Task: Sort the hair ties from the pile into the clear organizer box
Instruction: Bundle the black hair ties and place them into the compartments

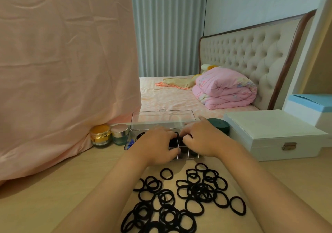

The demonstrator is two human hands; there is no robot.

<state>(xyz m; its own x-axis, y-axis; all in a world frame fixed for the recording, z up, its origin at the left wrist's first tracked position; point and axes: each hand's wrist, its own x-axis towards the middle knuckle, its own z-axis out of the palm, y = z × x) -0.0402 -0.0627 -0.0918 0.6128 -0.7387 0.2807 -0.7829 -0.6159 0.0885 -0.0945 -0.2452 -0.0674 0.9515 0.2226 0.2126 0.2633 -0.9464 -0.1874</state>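
A pile of black hair ties (pixel 181 198) is spread over the beige table close to me. Behind it stands the clear organizer box (pixel 188 154), its lid (pixel 161 119) raised upright at the back. Both hands reach into the box. My left hand (pixel 158 146) covers the left compartments, fingers curled over black hair ties (pixel 175 142) inside. My right hand (pixel 203 137) sits over the right side, fingertips pinching the same dark bunch at the middle divider. The hands hide most of the box's contents.
A gold jar (pixel 100 135) and a teal jar (pixel 120 134) stand left of the box, with a blue scrunchie (pixel 130 143) beside it. A dark green round tin (pixel 219 124) and a white latched case (pixel 273 135) sit to the right. Pink cloth (pixel 62 62) hangs at left.
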